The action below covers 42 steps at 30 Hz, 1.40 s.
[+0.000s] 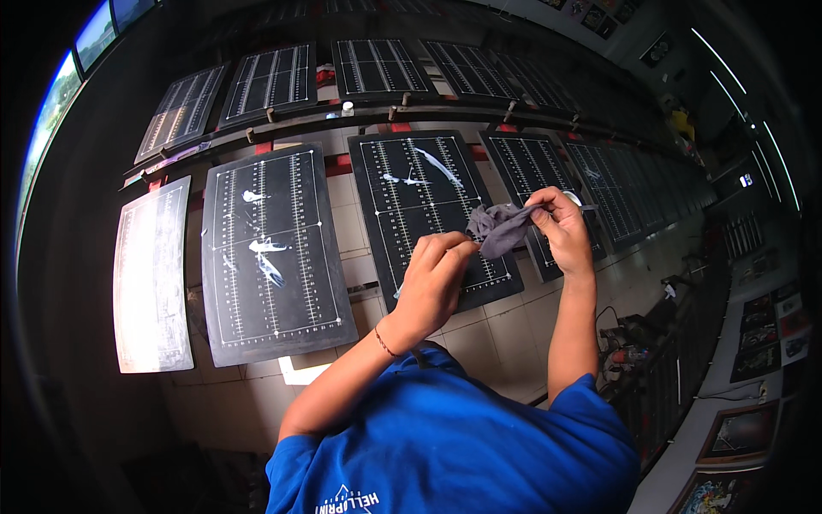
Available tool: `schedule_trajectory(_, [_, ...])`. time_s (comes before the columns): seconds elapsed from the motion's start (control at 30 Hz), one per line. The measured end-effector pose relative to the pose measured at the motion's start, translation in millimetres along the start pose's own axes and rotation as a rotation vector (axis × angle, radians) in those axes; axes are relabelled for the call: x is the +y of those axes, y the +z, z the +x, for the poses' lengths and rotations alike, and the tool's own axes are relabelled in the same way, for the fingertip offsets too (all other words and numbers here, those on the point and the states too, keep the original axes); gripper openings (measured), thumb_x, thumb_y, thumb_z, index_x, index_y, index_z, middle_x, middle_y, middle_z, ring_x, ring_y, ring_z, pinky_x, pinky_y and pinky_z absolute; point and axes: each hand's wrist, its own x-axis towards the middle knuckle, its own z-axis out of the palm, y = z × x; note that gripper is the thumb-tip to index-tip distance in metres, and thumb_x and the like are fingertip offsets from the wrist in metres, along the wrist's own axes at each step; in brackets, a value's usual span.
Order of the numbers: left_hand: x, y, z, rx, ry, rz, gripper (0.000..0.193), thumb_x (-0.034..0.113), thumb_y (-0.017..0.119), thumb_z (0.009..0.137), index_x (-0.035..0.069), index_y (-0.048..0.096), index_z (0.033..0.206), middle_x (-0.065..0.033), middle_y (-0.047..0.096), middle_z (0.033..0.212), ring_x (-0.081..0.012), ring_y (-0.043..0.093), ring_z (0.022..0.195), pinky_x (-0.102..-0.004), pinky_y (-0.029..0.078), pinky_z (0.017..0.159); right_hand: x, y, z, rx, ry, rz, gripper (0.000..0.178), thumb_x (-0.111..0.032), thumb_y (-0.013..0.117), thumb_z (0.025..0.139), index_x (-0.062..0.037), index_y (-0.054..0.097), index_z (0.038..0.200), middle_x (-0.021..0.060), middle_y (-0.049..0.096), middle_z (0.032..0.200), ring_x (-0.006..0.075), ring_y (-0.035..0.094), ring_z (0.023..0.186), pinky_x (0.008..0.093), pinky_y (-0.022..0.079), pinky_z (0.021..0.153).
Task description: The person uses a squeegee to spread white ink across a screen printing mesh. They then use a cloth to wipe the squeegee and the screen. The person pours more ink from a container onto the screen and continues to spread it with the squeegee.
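A crumpled grey cloth [503, 230] is stretched between my two hands, above a dark board [401, 214] marked with white ruled lines. My right hand [562, 236] is closed, pinching the cloth's right end between thumb and fingers. At the cloth's left edge, the bent fingers of my left hand [438, 272] are pressed together on it. Whitish smears [438, 167] lie on the board's upper part. On the board to the left [300, 291], thicker white smears [270, 261] show near the middle. A pale round thing [572, 199] is partly hidden behind my right hand.
More ruled boards stand in rows, including a glare-lit one [154, 283] at far left and others [270, 81] behind. A dark rail [317, 116] with short pegs runs between the rows. A small white-capped container [348, 109] sits on it. Framed pictures [741, 433] are at lower right.
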Motion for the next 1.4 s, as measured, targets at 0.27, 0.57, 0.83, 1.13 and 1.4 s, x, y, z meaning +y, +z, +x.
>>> schedule_trajectory(0.27, [-14, -1, 48, -0.126, -0.103, 0.015, 0.028, 0.004, 0.071, 0.084, 0.004, 0.064, 0.112, -0.0124, 0.062, 0.105, -0.0323, 0.055, 0.096, -0.0397, 0.046, 0.085, 7, -1, 10, -0.124, -0.069, -0.005, 0.009, -0.008, 0.067, 0.095, -0.0038, 0.065, 0.103, -0.0013, 0.064, 0.095, 0.0057, 0.058, 0.085, 0.0212, 0.047, 0.08])
schedule_trajectory(0.57, [-12, 6, 46, -0.12, -0.356, -0.022, 0.013, 0.009, 0.072, 0.085, -0.001, 0.07, 0.094, -0.0154, 0.069, 0.083, -0.0292, 0.063, 0.076, -0.0388, 0.05, 0.068, 0, 70, -31, 0.564, -0.204, -0.673, 0.04, -0.015, 0.081, 0.078, -0.0048, 0.062, 0.112, 0.0045, 0.062, 0.095, 0.0163, 0.052, 0.078, 0.0301, 0.045, 0.073])
schedule_trajectory(0.83, [-20, -12, 43, -0.175, -0.33, 0.03, 0.011, 0.006, 0.069, 0.085, 0.0, 0.071, 0.093, -0.0165, 0.069, 0.085, -0.0348, 0.065, 0.085, -0.0415, 0.051, 0.078, 41, 72, -22, 0.322, 0.135, -0.532, 0.024, -0.02, 0.075, 0.086, 0.0017, 0.068, 0.091, 0.0147, 0.065, 0.069, 0.0274, 0.063, 0.063, 0.0389, 0.048, 0.062])
schedule_trajectory(1.13, [-57, -37, 40, -0.166, -0.49, -0.054, 0.017, 0.003, 0.066, 0.089, -0.004, 0.071, 0.104, -0.0214, 0.073, 0.095, -0.0261, 0.074, 0.087, -0.0339, 0.055, 0.076, 28, 29, -27, 0.034, 0.298, 0.07, 0.013, -0.006, 0.064, 0.095, 0.0049, 0.066, 0.1, 0.0008, 0.068, 0.086, 0.0038, 0.059, 0.078, 0.0205, 0.047, 0.072])
schedule_trajectory(1.4, [-31, -9, -10, 0.096, -0.445, 0.124, 0.026, 0.005, 0.068, 0.089, -0.001, 0.064, 0.114, -0.0136, 0.069, 0.099, -0.0255, 0.066, 0.086, -0.0351, 0.051, 0.074, 27, 37, -28, 0.099, 0.313, 0.105, 0.016, -0.01, 0.059, 0.099, 0.004, 0.066, 0.102, -0.0005, 0.067, 0.089, 0.0026, 0.058, 0.077, 0.0187, 0.046, 0.073])
